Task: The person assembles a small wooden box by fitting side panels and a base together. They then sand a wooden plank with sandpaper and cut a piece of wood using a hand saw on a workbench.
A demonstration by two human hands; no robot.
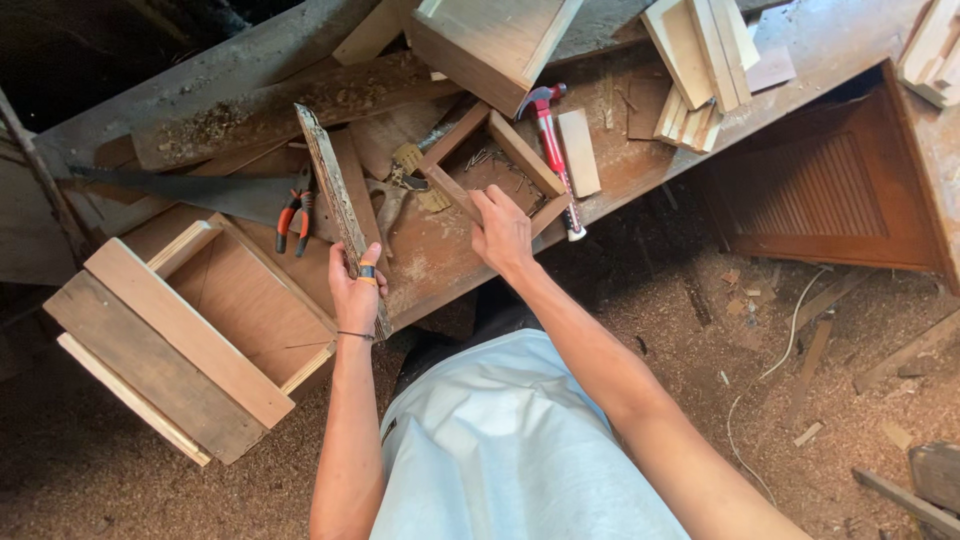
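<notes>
Wooden tray point(497, 150) holds nails (loose); right hand point(502, 232) pinches its rim, left hand point(355, 285) grips a slat point(335, 195).

1 hammer point(549, 140), 1 pair of pliers point(294, 220), 1 handsaw point(190, 192), 2 hands (1 gripping a wood strip point(338, 200)).

The workbench point(440, 262) carries a hammer point(552, 140), pliers point(293, 220) and saw point(200, 192).
</notes>
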